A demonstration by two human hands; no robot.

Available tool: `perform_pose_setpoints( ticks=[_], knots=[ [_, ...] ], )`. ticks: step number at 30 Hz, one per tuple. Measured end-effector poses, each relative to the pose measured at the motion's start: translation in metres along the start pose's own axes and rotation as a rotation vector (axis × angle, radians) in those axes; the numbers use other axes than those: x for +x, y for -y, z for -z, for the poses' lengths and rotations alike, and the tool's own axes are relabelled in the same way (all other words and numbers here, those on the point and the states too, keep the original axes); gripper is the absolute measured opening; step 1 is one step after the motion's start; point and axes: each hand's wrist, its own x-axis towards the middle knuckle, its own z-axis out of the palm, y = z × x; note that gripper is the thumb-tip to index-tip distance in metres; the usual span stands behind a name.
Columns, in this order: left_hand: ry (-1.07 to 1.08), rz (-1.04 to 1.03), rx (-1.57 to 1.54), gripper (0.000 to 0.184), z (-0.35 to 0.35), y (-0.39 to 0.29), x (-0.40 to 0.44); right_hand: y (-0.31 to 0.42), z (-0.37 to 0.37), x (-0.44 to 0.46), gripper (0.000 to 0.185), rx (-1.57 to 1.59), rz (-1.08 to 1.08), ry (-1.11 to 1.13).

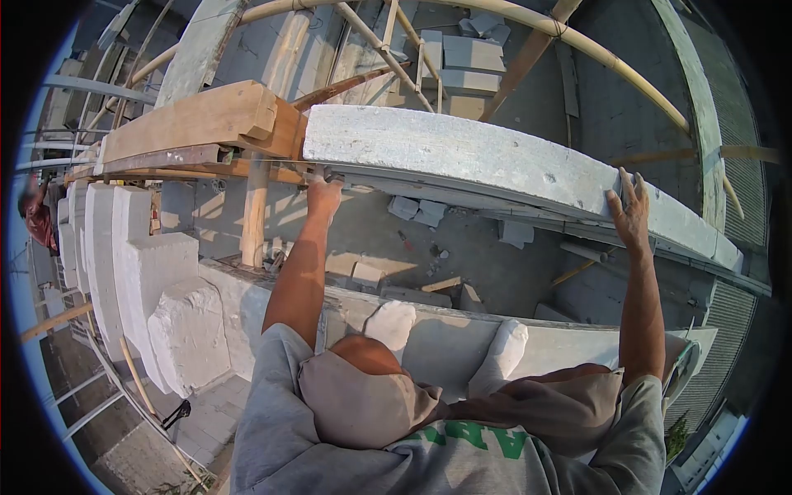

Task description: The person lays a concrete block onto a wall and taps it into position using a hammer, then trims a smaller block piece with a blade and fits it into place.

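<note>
Fingers [640, 190] of the right hand [633, 216] spread over the near edge of a long, whitish, pitted masonry slab [445, 144], holding it; the left hand [324, 195] curls at the lower edge by its left end, fingertips too hidden to tell whether they grip. The slab spans the middle from left to right, just beside a brown squared timber beam [186, 125]. It looks stiff, weighty, rough rather than slippery, its corners likely to chip; holds from beneath, inward of both ends, seem best. Near left stands a white, rough-faced block [191, 334]; far right curves a yellowish bamboo pole [620, 70].
</note>
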Motion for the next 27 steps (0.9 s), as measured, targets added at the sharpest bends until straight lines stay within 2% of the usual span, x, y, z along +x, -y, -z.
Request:
perform_pose_setpoints(
  ticks=[5, 9, 15, 18, 23, 27],
  knots=[
    [0.054, 0.12, -0.213, 0.047, 0.011, -0.042, -0.02, -0.008, -0.012, -0.004, 0.061, -0.009, -0.004, -0.042],
    [0.041, 0.006, -0.427, 0.043, 0.0, -0.02, -0.008, -0.011, -0.014, -0.004, 0.061, -0.018, -0.036, 0.005],
    [0.085, -0.081, -0.563, 0.043, -0.001, -0.013, -0.011, -0.02, -0.018, -0.004, 0.059, -0.088, -0.021, 0.018],
    [0.162, -0.039, -0.643, 0.045, -0.006, 0.009, 0.009, -0.02, -0.016, -0.002, 0.06, -0.09, -0.028, 0.033],
    [0.021, 0.089, -0.786, 0.031, -0.036, 0.022, 0.026, -0.016, -0.013, -0.003, 0.061, -0.083, -0.033, 0.039],
    [0.075, 0.348, -0.978, 0.029, -0.05, 0.036, 0.031, -0.018, -0.014, -0.004, 0.061, -0.073, -0.028, 0.035]
  ],
)
